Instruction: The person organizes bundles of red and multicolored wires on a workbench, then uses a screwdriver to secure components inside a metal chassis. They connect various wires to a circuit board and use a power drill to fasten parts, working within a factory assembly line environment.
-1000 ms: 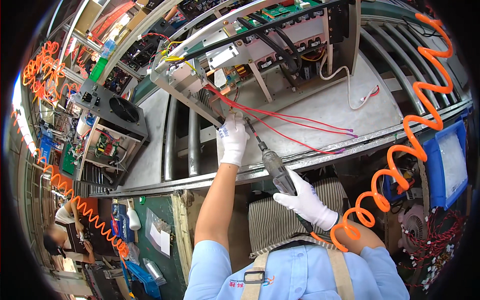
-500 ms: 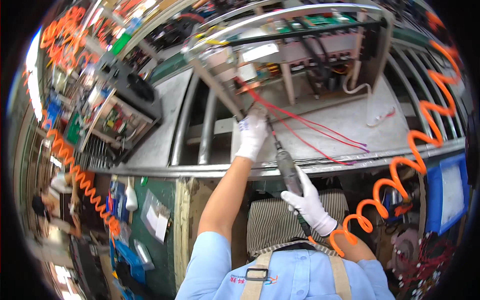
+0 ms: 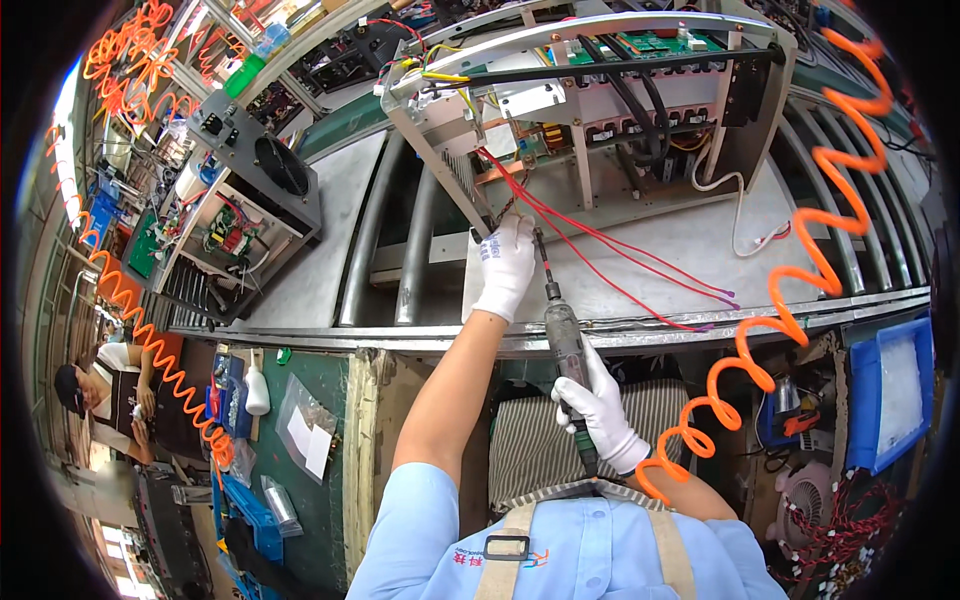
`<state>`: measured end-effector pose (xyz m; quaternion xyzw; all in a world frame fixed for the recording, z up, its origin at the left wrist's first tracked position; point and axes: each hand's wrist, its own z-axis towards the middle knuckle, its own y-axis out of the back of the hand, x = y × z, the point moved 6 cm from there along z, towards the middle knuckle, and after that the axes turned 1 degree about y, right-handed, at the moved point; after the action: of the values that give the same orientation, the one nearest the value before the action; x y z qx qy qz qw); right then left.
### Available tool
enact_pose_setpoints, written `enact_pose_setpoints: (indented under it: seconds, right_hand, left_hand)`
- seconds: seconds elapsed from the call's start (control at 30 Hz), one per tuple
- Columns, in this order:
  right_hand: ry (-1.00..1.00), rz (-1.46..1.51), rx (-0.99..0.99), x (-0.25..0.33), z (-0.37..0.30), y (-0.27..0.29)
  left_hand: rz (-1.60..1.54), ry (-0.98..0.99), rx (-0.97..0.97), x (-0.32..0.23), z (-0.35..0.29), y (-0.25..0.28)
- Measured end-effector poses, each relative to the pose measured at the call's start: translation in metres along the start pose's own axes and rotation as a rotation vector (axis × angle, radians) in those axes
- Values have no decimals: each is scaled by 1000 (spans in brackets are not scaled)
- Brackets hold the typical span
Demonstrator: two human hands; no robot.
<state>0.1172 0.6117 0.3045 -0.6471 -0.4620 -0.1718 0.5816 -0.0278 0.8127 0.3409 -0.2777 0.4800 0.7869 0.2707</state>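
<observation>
My right hand [image 3: 603, 408], in a white glove, wraps round a dark air screwdriver [image 3: 566, 345]. Its long bit points away from me, the tip right beside my left fingertips. My left hand [image 3: 507, 265], also gloved, has its fingers pinched together at the lower left corner of an open metal chassis [image 3: 432, 165]. Whatever sits in that pinch is hidden by the glove; a dark twisted cable runs down to the fingers. Red wires [image 3: 600, 238] come out of the chassis and lie across the metal plate [image 3: 620, 290] to the right of the bit.
An orange coiled air hose [image 3: 750, 345] loops up the right side. Rollers [image 3: 415, 250] flank the plate. Left stands a second chassis [image 3: 265, 160]; below it a green bench [image 3: 325, 390] bears a white bottle [image 3: 257, 390]. A blue tray [image 3: 890, 395] is at the right. Another person [image 3: 110, 385] works far left.
The screwdriver has shifted slightly left and more upright, and my right fingers now curl closer round it. The orange hose has swung left. My left hand stays at the chassis corner.
</observation>
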Motion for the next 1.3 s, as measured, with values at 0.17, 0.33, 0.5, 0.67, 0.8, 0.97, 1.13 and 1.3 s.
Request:
enact_pose_setpoints:
  seconds: [0.17, 0.33, 0.5, 0.67, 0.8, 0.97, 1.13, 1.3]
  right_hand:
    - [-10, 25, -4, 3, 0, -1]
    - [-12, 45, -4, 2, 1, -3]
    - [-2, -4, -1, 1, 3, -1]
    - [13, -2, -5, 1, 4, 0]
    - [10, -20, -7, 1, 4, -1]
    - [13, -50, -13, 2, 2, -4]
    - [41, -94, -17, -3, 2, 0]
    - [34, -142, -38, 16, -6, 11]
  left_hand:
    - [-32, -2, -3, -1, -1, 0]
    - [-89, 45, 31, 17, 2, -7]
    - [-141, 55, 18, 21, 3, -12]
    - [-77, -5, -31, 13, 2, -9]
    - [-84, 41, -1, 13, 1, -9]
    - [4, 0, -9, 9, 0, -5]
    - [31, -59, -5, 4, -4, -2]
    - [98, -168, 76, -28, -1, -8]
